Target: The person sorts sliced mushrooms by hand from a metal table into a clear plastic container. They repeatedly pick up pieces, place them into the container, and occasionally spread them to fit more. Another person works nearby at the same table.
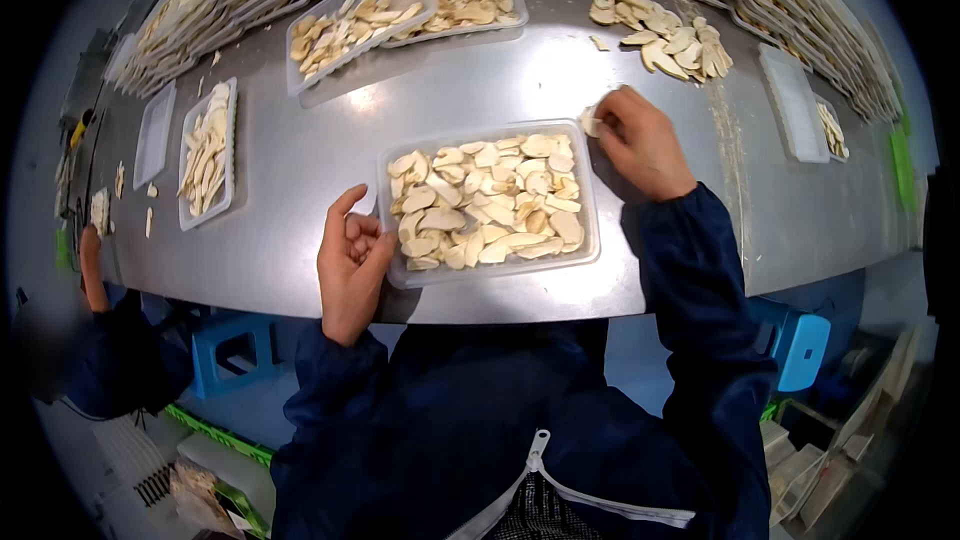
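Observation:
A clear plastic tray [592,240] filled with pale sliced mushrooms [487,202] lies on the steel table in front of me. My left hand [351,262] is at its left side, the thumb against or very near the rim. The index finger is raised and the other fingers are loosely curled, with nothing seen between them. Just beyond the tray's upper right corner, my right hand [645,142] pinches a mushroom slice [590,121]. Its fingertips are partly hidden behind the hand. Farther up on the right is a loose pile of mushroom slices [679,41].
Two filled trays [300,86] overlap at the back, and stacked filled trays [787,22] line the table's far side. At left stand a filled tray [230,157] and a bare tray [155,135]. A co-worker's hand [91,262] is at far left. Blue stools [806,352] flank me.

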The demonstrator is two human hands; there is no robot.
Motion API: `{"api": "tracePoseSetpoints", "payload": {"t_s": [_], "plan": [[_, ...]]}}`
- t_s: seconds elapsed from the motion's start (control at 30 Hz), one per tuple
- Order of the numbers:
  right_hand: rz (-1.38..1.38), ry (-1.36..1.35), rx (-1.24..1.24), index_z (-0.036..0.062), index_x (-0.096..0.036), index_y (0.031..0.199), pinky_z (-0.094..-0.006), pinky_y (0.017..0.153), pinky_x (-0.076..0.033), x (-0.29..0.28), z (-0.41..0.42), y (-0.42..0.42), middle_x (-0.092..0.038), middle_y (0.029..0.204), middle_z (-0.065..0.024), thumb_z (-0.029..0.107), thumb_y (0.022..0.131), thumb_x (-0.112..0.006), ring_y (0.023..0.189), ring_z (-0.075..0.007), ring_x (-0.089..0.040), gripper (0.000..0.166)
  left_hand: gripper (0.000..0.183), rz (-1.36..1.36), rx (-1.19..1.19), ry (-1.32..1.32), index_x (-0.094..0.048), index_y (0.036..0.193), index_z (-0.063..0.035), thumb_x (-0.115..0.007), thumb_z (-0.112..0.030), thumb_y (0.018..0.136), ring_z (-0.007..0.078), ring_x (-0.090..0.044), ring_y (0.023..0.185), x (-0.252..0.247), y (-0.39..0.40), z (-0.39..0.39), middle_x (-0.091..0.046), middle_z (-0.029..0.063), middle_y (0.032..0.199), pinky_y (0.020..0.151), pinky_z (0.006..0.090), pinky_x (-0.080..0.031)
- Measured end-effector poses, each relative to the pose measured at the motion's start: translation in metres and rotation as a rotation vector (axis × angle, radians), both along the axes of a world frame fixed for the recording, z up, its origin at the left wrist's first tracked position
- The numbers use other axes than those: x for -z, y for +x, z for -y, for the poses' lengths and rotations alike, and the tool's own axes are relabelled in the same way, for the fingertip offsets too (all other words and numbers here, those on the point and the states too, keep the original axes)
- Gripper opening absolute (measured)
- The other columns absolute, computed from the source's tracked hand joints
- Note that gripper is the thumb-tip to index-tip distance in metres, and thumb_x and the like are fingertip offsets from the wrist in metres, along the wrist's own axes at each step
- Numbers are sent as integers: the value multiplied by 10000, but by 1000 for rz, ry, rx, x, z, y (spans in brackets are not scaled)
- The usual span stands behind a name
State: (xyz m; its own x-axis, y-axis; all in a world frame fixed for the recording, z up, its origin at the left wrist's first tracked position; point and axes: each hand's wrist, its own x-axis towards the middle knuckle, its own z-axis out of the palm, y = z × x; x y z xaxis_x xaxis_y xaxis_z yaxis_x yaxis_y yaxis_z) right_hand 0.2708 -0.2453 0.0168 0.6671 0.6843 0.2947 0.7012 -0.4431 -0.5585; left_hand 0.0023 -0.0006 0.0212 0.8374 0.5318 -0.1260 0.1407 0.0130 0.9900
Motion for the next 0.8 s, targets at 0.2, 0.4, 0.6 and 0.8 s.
{"api": "tracePoseSetpoints", "payload": {"t_s": [0.2,0.4,0.6,0.8], "plan": [[-309,102,123,-1,-640,907,-328,624,-494,-30,20,-5,-644,846,-117,39,839,-626,666,-202,-606,80,550,54,6,-46,-380,1415,18,-591,64,909,46,-529,752,8,2,-1,-542,24,885,673,178,-446],[-112,-16,-272,-18,-612,905,-298,653,-473,-68,-37,-66,-590,831,-102,-17,823,-612,731,-203,-601,82,560,46,11,-8,-388,1437,-17,-579,55,916,59,-549,794,8,-4,-3,-560,25,912,714,188,-466],[-61,-72,-393,-13,-601,850,-365,664,-487,-55,-73,-90,-579,805,-127,19,811,-621,715,-283,-598,54,530,86,-19,28,-414,1405,0,-596,30,908,50,-522,723,13,-2,0,-550,15,858,666,189,-452],[65,-193,-469,-14,-617,839,-415,720,-484,-50,-91,-95,-598,837,-143,14,786,-619,785,-334,-595,59,517,75,-9,51,-423,1395,1,-597,9,908,51,-521,712,12,-3,-1,-554,20,852,652,195,-452]]}}
